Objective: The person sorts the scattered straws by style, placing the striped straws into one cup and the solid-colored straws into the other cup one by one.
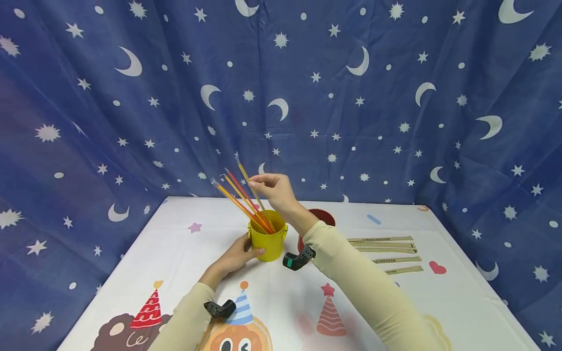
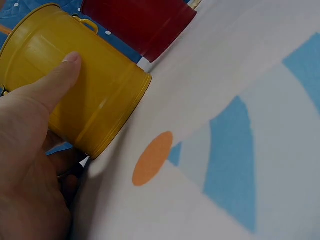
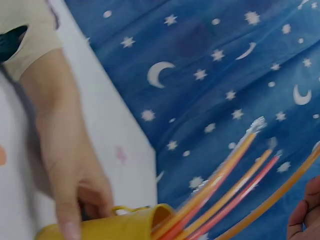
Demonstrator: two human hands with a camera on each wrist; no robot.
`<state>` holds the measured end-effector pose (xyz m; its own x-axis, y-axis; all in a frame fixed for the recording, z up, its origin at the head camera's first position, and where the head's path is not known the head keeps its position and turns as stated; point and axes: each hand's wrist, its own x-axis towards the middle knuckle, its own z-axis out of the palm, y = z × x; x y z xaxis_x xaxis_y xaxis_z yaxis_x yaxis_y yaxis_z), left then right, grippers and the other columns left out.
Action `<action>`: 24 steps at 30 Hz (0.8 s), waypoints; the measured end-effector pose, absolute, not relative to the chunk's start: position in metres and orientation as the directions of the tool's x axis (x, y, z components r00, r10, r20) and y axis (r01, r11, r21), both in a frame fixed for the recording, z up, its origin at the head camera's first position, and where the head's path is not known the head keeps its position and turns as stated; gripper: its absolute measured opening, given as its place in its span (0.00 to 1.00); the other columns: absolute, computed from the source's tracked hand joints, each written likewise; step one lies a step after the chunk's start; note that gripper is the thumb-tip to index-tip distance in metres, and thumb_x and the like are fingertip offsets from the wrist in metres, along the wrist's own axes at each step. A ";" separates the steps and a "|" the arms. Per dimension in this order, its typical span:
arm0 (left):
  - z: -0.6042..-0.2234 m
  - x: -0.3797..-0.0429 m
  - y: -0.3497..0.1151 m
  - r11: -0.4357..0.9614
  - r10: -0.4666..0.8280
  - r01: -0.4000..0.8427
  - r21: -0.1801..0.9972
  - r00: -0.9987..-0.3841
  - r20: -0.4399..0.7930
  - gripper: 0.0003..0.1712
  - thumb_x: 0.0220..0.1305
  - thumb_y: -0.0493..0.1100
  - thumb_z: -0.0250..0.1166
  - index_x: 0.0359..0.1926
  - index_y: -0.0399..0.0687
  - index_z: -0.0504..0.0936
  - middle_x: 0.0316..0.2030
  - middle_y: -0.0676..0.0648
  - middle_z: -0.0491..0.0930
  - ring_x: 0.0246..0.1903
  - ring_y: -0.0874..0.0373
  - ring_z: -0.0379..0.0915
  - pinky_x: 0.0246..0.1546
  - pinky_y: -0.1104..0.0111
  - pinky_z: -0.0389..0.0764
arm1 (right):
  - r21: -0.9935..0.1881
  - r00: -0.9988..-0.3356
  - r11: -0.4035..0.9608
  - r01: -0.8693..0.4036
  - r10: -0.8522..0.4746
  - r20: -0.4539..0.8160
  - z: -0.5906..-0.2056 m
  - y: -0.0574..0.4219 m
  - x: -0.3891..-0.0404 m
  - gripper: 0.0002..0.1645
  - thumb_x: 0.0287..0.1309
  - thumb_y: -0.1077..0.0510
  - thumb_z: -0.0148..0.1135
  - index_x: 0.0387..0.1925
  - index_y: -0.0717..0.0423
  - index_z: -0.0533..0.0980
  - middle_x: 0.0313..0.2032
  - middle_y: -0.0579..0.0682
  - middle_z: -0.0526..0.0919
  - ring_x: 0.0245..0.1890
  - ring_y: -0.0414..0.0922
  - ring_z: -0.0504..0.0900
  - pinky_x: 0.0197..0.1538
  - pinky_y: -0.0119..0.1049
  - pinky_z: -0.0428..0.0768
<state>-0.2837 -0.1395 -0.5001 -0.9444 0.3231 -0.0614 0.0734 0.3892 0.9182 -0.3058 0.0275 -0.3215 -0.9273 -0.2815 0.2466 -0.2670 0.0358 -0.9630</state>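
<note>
A small yellow metal bucket point(image 1: 269, 247) stands upright on the table. My left hand point(image 1: 237, 254) grips its left side low down, thumb across the front and fingers round behind, as the left wrist view shows. Above the rim, my right hand point(image 1: 274, 189) pinches an orange straw point(image 1: 243, 170) in a clear wrapper between thumb and fingertips. That straw slants down into the bucket. Several more wrapped straws point(image 3: 215, 185), orange and red, lean out of the bucket to the left. Their lower ends are hidden inside it.
Just right of the yellow bucket is a red bucket point(image 2: 142, 27), partly covered by my right forearm in the head view. Farther right, several flat tan paper-wrapped sticks point(image 1: 384, 245) lie on the printed tablecloth point(image 1: 210, 214). A blue star-and-moon curtain point(image 1: 298, 122) hangs behind the table.
</note>
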 end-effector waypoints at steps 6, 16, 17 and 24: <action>-0.500 -0.284 -0.140 0.392 0.328 0.079 0.916 -0.943 -0.059 0.53 0.65 0.58 0.68 0.80 0.43 0.52 0.79 0.38 0.53 0.79 0.40 0.47 0.80 0.46 0.51 | -0.955 -0.923 0.104 -0.277 -0.305 0.234 -0.341 0.022 -0.308 0.11 0.65 0.62 0.65 0.45 0.65 0.84 0.37 0.55 0.86 0.34 0.40 0.77 0.41 0.27 0.78; -0.501 -0.283 -0.141 0.412 0.312 0.074 0.908 -0.948 -0.065 0.54 0.64 0.61 0.69 0.80 0.44 0.53 0.79 0.40 0.54 0.79 0.41 0.48 0.80 0.46 0.52 | -0.924 -0.897 0.208 -0.321 -0.380 0.226 -0.356 0.017 -0.309 0.11 0.64 0.63 0.66 0.46 0.65 0.84 0.23 0.40 0.72 0.23 0.37 0.69 0.26 0.24 0.66; -0.501 -0.282 -0.141 0.411 0.313 0.075 0.909 -0.948 -0.064 0.54 0.64 0.61 0.68 0.80 0.45 0.53 0.79 0.40 0.54 0.79 0.41 0.48 0.80 0.46 0.51 | -0.921 -0.892 0.211 -0.328 -0.389 0.228 -0.357 0.017 -0.309 0.12 0.64 0.63 0.66 0.47 0.65 0.84 0.23 0.41 0.72 0.23 0.37 0.69 0.25 0.24 0.65; -0.501 -0.282 -0.141 0.403 0.316 0.075 0.912 -0.947 -0.061 0.53 0.64 0.59 0.69 0.80 0.46 0.54 0.79 0.41 0.55 0.79 0.42 0.48 0.80 0.46 0.51 | -0.902 -0.871 0.234 -0.362 -0.431 0.238 -0.354 0.021 -0.307 0.13 0.65 0.62 0.66 0.48 0.63 0.84 0.24 0.42 0.72 0.23 0.38 0.70 0.26 0.25 0.67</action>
<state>-0.2823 -0.1407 -0.5007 -0.9469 0.3156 -0.0614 0.0754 0.4034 0.9119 -0.3067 0.0205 -0.3544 -0.8706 -0.4309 0.2376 -0.3620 0.2338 -0.9024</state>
